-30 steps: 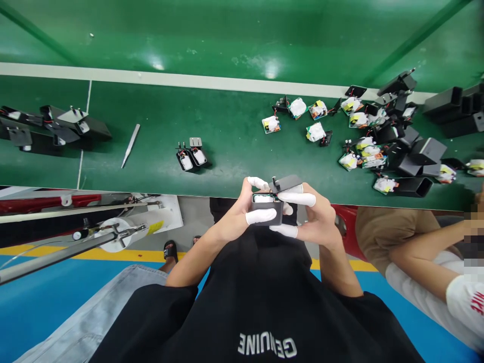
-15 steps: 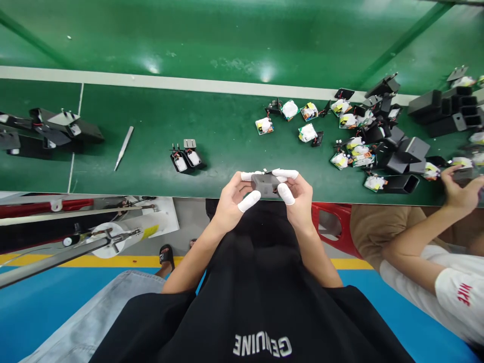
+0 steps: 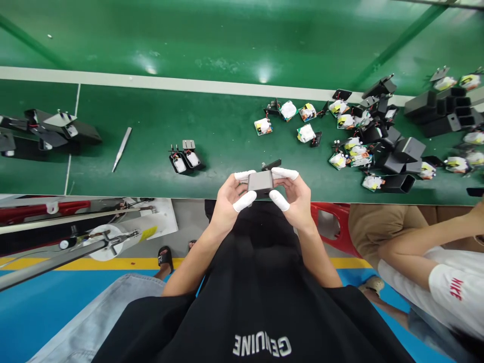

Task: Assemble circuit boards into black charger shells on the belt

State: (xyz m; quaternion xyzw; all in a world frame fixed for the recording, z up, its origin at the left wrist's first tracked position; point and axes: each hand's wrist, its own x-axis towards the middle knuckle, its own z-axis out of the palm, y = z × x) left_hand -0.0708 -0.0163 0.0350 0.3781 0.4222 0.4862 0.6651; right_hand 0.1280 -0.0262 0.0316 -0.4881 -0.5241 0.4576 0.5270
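Between my two hands, over the bench's front edge, is a black plastic charger case. My left hand grips its left side with thumb and fingers, and my right hand has the right side. White covers wrap the fingertips of both. A dark end piece sticks out behind the case near my right fingers; how it joins the case is hidden. Left of my hands stand two black cases with white-wrapped boards inside, their plug plates outside. Several loose circuit boards lie beyond my right hand.
A white-handled tool rests on the green bench. More cases are piled at the far left. Cases and boards crowd the right, before a co-worker's arm. A red stool stands below the edge.
The case has turned in my hands, so a smooth face now shows, and the end piece stands out more behind it. The co-worker's hand has moved away from the boards at right.
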